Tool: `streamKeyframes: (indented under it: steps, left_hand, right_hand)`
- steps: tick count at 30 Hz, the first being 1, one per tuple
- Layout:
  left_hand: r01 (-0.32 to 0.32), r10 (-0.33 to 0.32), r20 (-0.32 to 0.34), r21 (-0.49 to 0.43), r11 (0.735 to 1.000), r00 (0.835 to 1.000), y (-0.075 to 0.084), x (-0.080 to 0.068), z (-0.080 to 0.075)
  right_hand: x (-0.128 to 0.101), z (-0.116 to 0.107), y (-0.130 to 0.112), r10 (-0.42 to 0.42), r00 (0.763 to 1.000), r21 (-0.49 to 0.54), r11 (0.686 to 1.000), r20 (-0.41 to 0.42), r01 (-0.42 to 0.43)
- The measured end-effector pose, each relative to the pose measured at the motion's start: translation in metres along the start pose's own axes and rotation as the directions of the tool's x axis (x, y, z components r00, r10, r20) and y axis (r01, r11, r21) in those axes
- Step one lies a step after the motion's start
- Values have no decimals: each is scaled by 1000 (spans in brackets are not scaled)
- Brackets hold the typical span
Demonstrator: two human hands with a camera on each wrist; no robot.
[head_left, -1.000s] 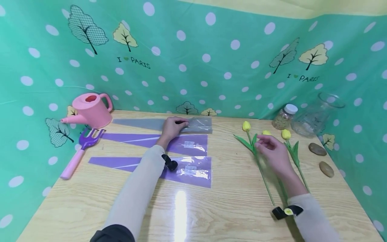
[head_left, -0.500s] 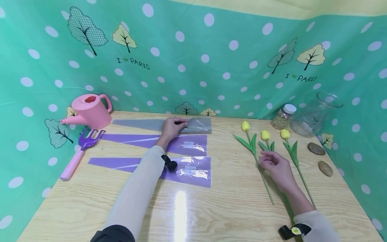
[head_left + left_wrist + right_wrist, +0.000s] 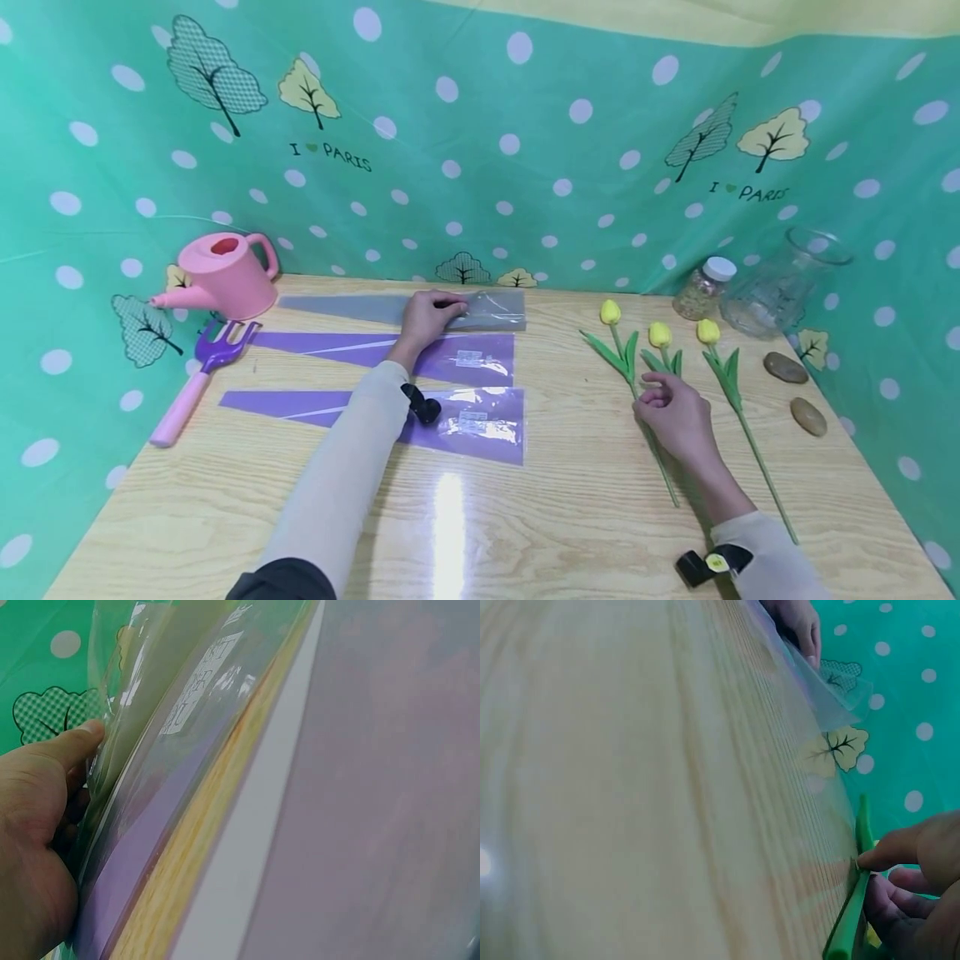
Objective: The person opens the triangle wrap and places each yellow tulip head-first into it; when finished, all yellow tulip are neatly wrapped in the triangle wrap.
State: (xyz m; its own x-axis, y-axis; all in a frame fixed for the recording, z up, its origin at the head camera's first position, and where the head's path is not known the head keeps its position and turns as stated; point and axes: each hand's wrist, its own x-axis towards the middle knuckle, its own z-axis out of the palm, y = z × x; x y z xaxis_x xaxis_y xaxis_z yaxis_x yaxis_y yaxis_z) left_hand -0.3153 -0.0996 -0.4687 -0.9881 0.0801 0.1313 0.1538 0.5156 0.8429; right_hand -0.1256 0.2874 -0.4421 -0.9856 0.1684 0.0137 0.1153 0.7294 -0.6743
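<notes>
At the back of the table, my left hand [image 3: 429,321] pinches the near edge of a long tapered grey plastic flower sleeve [image 3: 337,307]. In the left wrist view the thumb [image 3: 88,733] lies over the sleeve's clear film [image 3: 124,750], with the other fingers partly hidden behind it. My right hand [image 3: 678,417] has its thumb and fingers around the stem of the left yellow tulip [image 3: 611,312], just below the leaves. The right wrist view shows the thumb against the green stem [image 3: 849,922]. A middle tulip [image 3: 660,335] lies partly under this hand, and a right tulip [image 3: 708,332] lies beside it.
Two purple sleeves [image 3: 480,367] lie in front of the grey one. A pink watering can [image 3: 228,275] and a purple garden fork [image 3: 202,367] are at left. At right stand a white-capped jar [image 3: 701,292] and a glass vase [image 3: 772,292], near two brown stones [image 3: 786,367].
My right hand has moved down from the left tulip's leaves, passing over the middle tulip, then left to the left tulip's stem. The left hand has kept its place on the grey sleeve.
</notes>
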Motion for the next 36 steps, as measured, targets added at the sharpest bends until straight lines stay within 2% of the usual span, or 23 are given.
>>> streamKeyframes:
  steps: [4, 7, 10, 12, 14, 15, 16, 19, 21, 24, 27, 32, 36]
  left_hand:
    - [-1, 1, 5, 12, 1000, 1000, 0, 0, 1]
    - [3, -3, 2, 12, 1000, 1000, 1, 0, 2]
    - [7, -7, 2, 7, 1000, 1000, 1, 0, 2]
    - [12, -12, 6, 8, 1000, 1000, 2, 1, 2]
    - [17, -17, 14, 7, 1000, 1000, 4, 1, 1]
    - [20, -20, 19, 7, 1000, 1000, 5, 1, 1]
    - [22, -22, 26, 6, 1000, 999, 5, 2, 0]
    - [34, -33, 43, -10, 999, 999, 7, 3, -2]
    - [44, -42, 51, -23, 999, 998, 7, 4, -4]
    - [56, -54, 55, -35, 998, 997, 9, 5, -7]
    - [55, -53, 55, -35, 998, 997, 11, 6, -10]
    - [49, -47, 57, -28, 998, 997, 15, 7, -13]
    - [58, -56, 56, -25, 998, 997, 18, 6, -16]
  right_hand:
    - [-1, -1, -1, 28, 999, 6, 1000, -25, -27]
    - [-2, -3, -4, 81, 997, 81, 993, -1, -81]
    - [-1, -7, -10, 146, 987, 207, 966, 60, -155]
    - [1, -11, -14, 171, 980, 317, 928, 104, -195]
    - [4, -15, -19, 177, 974, 462, 858, 141, -223]
    - [5, -17, -22, 174, 972, 541, 808, 158, -233]
    - [6, -18, -25, 170, 970, 615, 751, 171, -240]
    - [9, -22, -35, 155, 969, 796, 553, 191, -245]
    - [12, -24, -43, 148, 971, 861, 452, 185, -233]
    - [19, -24, -56, 142, 979, 919, 344, 150, -191]
    - [28, -24, -68, 156, 981, 956, 253, 113, -150]
    - [47, -21, -85, 223, 974, 990, 118, 47, -74]
    - [64, -19, -96, 285, 958, 1000, 26, -15, 8]
